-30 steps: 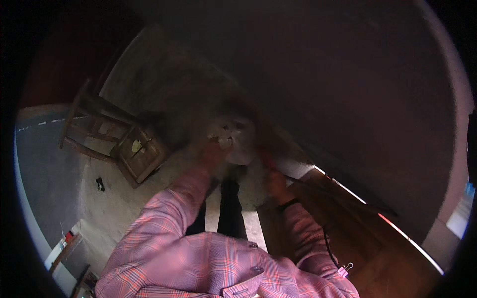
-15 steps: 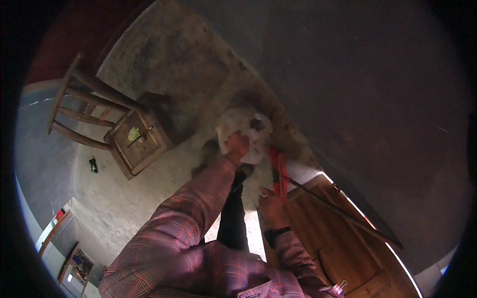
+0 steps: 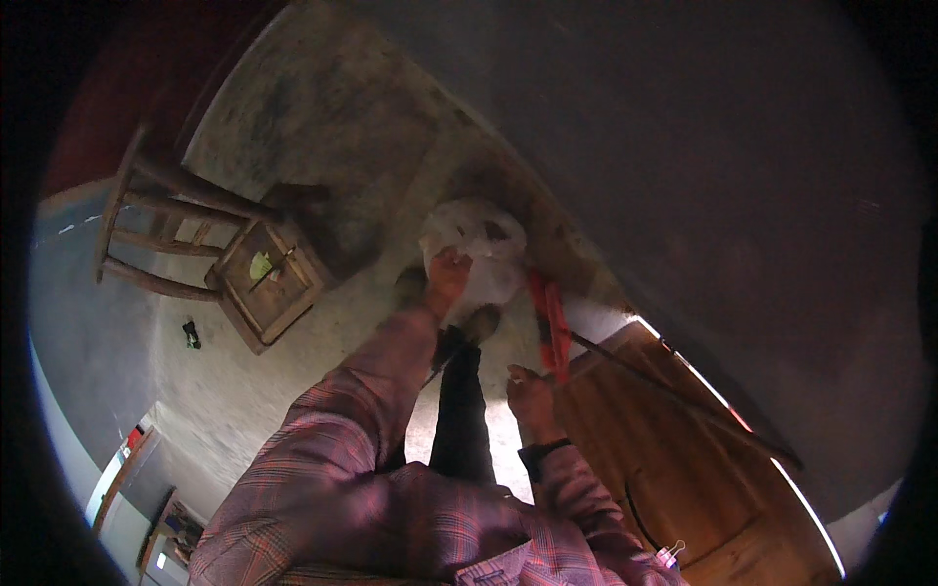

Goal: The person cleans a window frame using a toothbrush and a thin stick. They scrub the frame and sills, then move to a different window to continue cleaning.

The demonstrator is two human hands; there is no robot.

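Note:
My left hand (image 3: 445, 281) reaches to a crumpled, translucent white plastic bag (image 3: 484, 232) near my shoes, its fingers closed on the bag's near left part. My right hand (image 3: 531, 400) is lower and to the right, fingers curled round something small and pale that I cannot make out. Just above it hangs a red cloth (image 3: 550, 327) at the end of a long dark stick (image 3: 684, 398), which slants down to the right; whether my hand touches the cloth is unclear.
A wooden chair (image 3: 239, 317) stands at left, a yellow-green item and thin stick on its seat. A small dark object (image 3: 191, 332) lies below it. A grey wall (image 3: 703, 195) fills the right, beside a wooden door (image 3: 635, 410) with bright gaps along it.
Over the last second my right hand has moved down from beside the red cloth. My left hand went up into the bag, then drew slightly back toward me and leftward.

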